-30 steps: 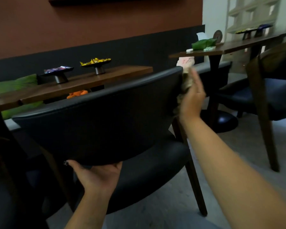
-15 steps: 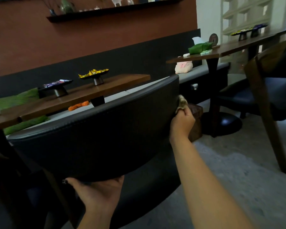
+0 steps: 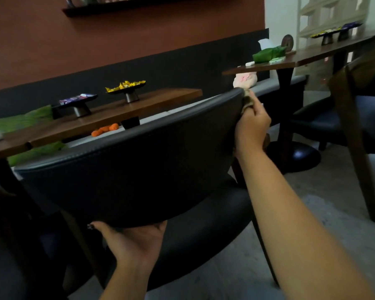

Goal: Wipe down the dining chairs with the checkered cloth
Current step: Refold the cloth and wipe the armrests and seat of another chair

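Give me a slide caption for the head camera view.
Right hand presses the cloth on the chair backrest corner; left hand steadies its lower edge.

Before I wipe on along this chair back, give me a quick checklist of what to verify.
1. Cloth in right hand: ok, pinched at the fingers.
2. Cloth touching the chair back: ok, at its upper right corner.
3. Left hand steadying the chair: ok, cupped under the back's lower edge.
4. Top edge free of objects: ok.
5. Cloth clean enough: cannot tell, mostly hidden.
6. Seat wiped: cannot tell.
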